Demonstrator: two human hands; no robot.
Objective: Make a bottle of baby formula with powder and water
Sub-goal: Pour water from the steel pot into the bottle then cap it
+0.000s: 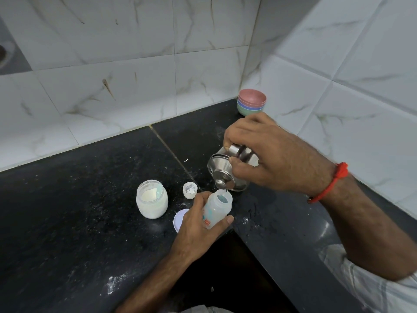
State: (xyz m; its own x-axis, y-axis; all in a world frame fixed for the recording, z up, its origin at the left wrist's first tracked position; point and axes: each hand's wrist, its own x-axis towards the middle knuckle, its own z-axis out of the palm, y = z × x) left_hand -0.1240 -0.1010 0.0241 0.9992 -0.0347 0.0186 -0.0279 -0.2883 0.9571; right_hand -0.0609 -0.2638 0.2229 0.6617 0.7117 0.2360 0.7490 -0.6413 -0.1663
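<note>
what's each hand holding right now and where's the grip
The left hand grips the baby bottle around its body. The right hand holds the tilted steel cup by its side, near the base.

The table (79, 222) is black with fine pale speckles and white powder smears. The wall tiles (112, 64) are white with brownish marble veins. The stacked bowls (251, 102) run pink, purple, blue, green. The wrist thread (331, 184) is red. The steel vessel (228, 170) is silver.

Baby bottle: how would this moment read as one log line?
step: pouring water | left hand: holds baby bottle | right hand: tips steel cup over it | powder jar: open
</note>
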